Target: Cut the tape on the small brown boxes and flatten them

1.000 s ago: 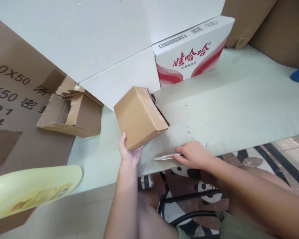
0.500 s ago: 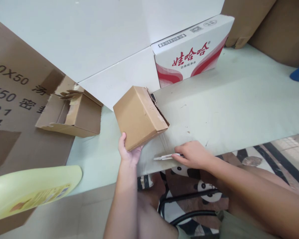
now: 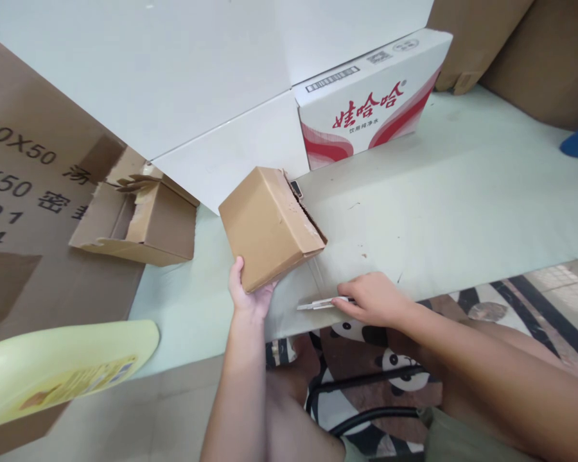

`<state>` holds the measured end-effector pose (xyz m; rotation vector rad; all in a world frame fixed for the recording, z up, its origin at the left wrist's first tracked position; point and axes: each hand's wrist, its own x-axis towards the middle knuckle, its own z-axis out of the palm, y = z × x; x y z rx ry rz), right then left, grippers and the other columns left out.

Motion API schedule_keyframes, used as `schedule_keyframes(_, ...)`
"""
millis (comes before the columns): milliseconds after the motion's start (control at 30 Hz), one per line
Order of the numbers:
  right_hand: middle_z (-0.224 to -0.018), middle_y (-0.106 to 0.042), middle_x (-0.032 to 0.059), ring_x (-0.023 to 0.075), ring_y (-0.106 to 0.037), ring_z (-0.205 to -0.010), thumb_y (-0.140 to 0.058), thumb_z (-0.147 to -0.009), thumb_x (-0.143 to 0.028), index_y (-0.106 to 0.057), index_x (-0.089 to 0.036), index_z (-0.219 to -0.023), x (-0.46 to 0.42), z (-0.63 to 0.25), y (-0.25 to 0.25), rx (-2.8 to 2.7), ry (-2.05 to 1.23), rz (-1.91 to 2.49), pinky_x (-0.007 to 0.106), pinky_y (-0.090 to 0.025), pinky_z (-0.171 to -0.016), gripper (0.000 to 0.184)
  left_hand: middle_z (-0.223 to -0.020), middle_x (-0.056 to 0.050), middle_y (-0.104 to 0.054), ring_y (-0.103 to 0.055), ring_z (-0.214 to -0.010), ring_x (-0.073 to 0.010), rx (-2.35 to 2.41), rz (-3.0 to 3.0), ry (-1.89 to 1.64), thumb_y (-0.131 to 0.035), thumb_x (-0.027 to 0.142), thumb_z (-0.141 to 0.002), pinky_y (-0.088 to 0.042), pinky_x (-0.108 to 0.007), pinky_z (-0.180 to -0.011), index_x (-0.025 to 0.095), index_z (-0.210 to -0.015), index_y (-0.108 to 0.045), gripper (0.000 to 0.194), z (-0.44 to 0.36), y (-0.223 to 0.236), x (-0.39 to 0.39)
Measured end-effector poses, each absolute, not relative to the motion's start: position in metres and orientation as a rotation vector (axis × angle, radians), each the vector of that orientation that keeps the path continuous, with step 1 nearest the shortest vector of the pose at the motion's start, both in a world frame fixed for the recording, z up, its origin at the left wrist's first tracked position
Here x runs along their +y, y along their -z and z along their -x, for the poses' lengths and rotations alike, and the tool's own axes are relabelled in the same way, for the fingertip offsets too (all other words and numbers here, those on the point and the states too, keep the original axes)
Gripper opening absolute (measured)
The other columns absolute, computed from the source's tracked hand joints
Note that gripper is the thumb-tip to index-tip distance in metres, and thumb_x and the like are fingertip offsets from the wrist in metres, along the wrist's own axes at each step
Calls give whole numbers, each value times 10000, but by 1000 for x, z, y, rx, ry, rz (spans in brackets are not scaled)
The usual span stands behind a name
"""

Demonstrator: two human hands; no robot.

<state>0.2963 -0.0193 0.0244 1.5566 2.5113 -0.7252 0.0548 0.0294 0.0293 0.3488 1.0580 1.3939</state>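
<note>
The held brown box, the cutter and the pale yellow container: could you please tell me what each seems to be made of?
The held brown box looks like matte cardboard, given its rough, torn edge. The cutter has a thin, greyish blade, probably metal; its pale body, largely covered, could be plastic or metal. The pale yellow container is likely plastic: smooth, rounded and faintly glossy.

The head view shifts a tiny bit from 1 second ago: the Wahaha water box (image 3: 370,115) and the torn cardboard box (image 3: 169,221) now show just a little farther left.
</note>
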Motion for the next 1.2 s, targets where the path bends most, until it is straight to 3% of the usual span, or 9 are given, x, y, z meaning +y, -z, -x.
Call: schedule_keyframes(1200, -826, -776, 99, 212, -683, -734, -390, -1026, -464, -726, -186, -882, -19, -296, -24, 2516, 717, -1559, 315, -174, -579, 459, -964, -49, -743, -683, -812, -236, 1047, -369, -1387, -751, 480, -707, -519, -322, -612, 220, -1036, -709, 421, -55, -30, 28)
